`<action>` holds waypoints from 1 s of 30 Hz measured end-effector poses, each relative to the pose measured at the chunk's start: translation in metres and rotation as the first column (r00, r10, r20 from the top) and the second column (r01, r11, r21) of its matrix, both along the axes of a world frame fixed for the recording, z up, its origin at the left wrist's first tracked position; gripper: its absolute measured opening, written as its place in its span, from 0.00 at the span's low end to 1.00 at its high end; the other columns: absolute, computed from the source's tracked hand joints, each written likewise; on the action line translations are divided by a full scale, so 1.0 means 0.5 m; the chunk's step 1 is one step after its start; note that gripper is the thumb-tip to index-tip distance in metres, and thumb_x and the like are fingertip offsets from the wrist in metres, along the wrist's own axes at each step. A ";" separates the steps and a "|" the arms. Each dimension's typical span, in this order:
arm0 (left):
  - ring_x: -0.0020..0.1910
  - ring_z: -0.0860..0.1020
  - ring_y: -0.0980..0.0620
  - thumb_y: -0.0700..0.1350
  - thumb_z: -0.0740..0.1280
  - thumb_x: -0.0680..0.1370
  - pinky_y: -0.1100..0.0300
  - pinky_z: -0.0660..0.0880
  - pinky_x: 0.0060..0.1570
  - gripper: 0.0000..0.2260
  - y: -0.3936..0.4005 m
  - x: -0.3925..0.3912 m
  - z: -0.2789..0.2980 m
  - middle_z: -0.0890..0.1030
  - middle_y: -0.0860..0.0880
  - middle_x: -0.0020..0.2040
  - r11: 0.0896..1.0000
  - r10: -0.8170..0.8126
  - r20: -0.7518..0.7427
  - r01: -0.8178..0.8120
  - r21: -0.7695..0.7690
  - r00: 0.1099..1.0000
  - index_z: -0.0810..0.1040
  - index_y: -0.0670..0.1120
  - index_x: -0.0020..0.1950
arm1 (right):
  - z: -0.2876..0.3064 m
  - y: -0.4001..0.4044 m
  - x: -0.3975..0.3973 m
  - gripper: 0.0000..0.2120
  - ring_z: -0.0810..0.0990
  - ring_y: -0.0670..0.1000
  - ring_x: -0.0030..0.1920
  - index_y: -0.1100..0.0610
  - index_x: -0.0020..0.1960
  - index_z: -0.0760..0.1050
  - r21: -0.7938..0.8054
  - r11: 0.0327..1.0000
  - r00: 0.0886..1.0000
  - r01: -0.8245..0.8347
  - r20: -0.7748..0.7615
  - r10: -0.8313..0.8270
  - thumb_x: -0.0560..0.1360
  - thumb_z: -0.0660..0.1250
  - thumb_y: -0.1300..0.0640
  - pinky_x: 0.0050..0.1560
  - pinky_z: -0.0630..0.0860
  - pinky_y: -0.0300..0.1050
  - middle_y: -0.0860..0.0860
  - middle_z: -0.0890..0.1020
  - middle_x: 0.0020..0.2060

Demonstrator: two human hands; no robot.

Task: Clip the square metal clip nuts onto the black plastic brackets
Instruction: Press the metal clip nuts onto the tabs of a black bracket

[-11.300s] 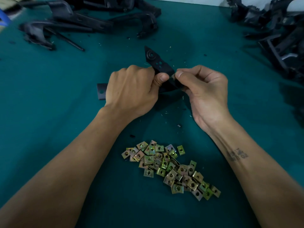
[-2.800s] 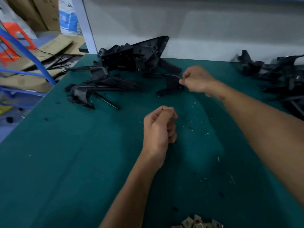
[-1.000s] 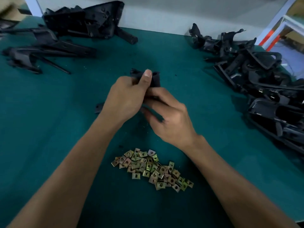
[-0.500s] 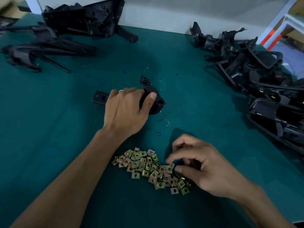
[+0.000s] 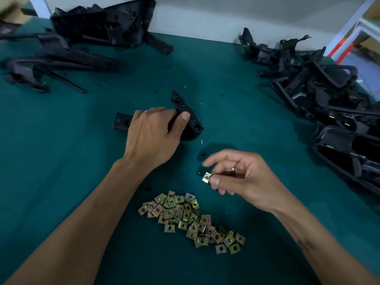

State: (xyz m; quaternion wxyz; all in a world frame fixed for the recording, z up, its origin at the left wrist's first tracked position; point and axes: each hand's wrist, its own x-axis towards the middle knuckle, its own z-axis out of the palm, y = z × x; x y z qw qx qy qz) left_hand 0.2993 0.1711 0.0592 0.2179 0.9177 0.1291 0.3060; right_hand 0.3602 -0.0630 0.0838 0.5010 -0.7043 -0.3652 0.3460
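Moved since half a second ago: our right hand [image 5: 244,177] has lifted off the heap of clip nuts and now hangs above the green table [image 5: 61,171], carrying one clip nut [image 5: 206,177] away with it; our left hand [image 5: 153,136] has stayed where it was. Item one, the single clip nut: square, brass-coloured metal, pinched between our right thumb and forefinger, held clear of the table, between the heap and the bracket. Item two, the black plastic bracket [image 5: 191,122]: it lies on the table at centre, gripped by our left hand, fingers curled over its top and thumb pressed on its near face; a flat end tab with holes sticks out to the left of the hand, and a pointed end with a round boss rises behind it. Item three, the heap of clip nuts [image 5: 189,219]: loose, many, spread in a band on the table just below our right hand and near our forearms. Item four, a pile of black plastic parts [image 5: 329,95] along the right edge of the table, well apart from the bracket. Item five, more black parts [image 5: 82,38] at the far left, against the pale wall [image 5: 205,17]. Small specks of swarf dot the table near the bracket.
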 end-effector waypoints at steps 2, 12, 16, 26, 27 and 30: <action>0.28 0.65 0.50 0.57 0.57 0.83 0.56 0.58 0.40 0.22 0.006 -0.002 0.002 0.64 0.54 0.27 1.000 0.008 0.004 -0.008 -0.017 1.000 0.58 0.53 0.31 | 0.004 0.019 0.009 0.08 0.81 0.49 0.34 0.54 0.52 0.84 -0.050 0.996 0.997 -0.075 -0.004 0.074 0.74 0.75 0.62 0.32 0.74 0.38 0.54 0.85 0.38; 0.24 0.66 0.49 0.59 0.57 0.83 0.61 0.54 0.29 0.24 -0.001 -0.002 0.007 0.63 0.54 0.24 0.990 0.036 0.003 -0.036 -0.138 0.999 0.59 0.49 0.29 | 0.008 0.019 0.004 0.02 0.80 0.53 0.30 0.59 0.48 0.81 -0.005 0.999 0.991 -0.047 -0.125 0.046 0.75 0.72 0.62 0.29 0.73 0.38 0.58 0.84 0.36; 0.25 0.69 0.46 0.61 0.55 0.82 0.58 0.53 0.28 0.26 0.003 -0.001 0.006 0.65 0.51 0.23 0.985 0.039 0.007 -0.038 -0.171 0.999 0.61 0.46 0.30 | 0.017 0.017 -0.008 0.13 0.86 0.58 0.38 0.62 0.57 0.81 -0.067 0.996 0.985 -0.064 -0.165 0.052 0.75 0.71 0.60 0.39 0.81 0.41 0.60 0.87 0.41; 0.24 0.68 0.49 0.60 0.53 0.82 0.60 0.53 0.28 0.25 -0.001 -0.002 0.004 0.65 0.52 0.23 0.991 0.044 0.008 -0.043 -0.129 0.999 0.62 0.47 0.30 | 0.091 0.021 -0.007 0.10 0.79 0.50 0.30 0.59 0.42 0.80 -0.214 0.973 0.994 -0.084 0.046 0.096 0.81 0.67 0.62 0.32 0.73 0.40 0.51 0.79 0.30; 0.23 0.67 0.50 0.60 0.54 0.83 0.61 0.52 0.29 0.25 -0.002 -0.002 0.006 0.64 0.52 0.23 0.992 0.044 0.013 -0.042 -0.116 0.999 0.61 0.48 0.30 | 0.096 0.022 -0.008 0.11 0.77 0.49 0.29 0.57 0.41 0.79 -0.237 0.967 0.988 -0.098 0.090 0.123 0.82 0.66 0.60 0.32 0.71 0.39 0.51 0.78 0.28; 0.24 0.66 0.53 0.58 0.56 0.83 0.62 0.52 0.30 0.24 -0.005 -0.005 0.009 0.64 0.53 0.24 0.995 0.036 0.011 -0.035 -0.089 0.999 0.59 0.50 0.29 | 0.097 0.024 -0.012 0.11 0.76 0.48 0.26 0.54 0.40 0.80 -0.278 0.952 0.973 -0.127 0.154 0.174 0.82 0.68 0.55 0.32 0.71 0.38 0.50 0.77 0.26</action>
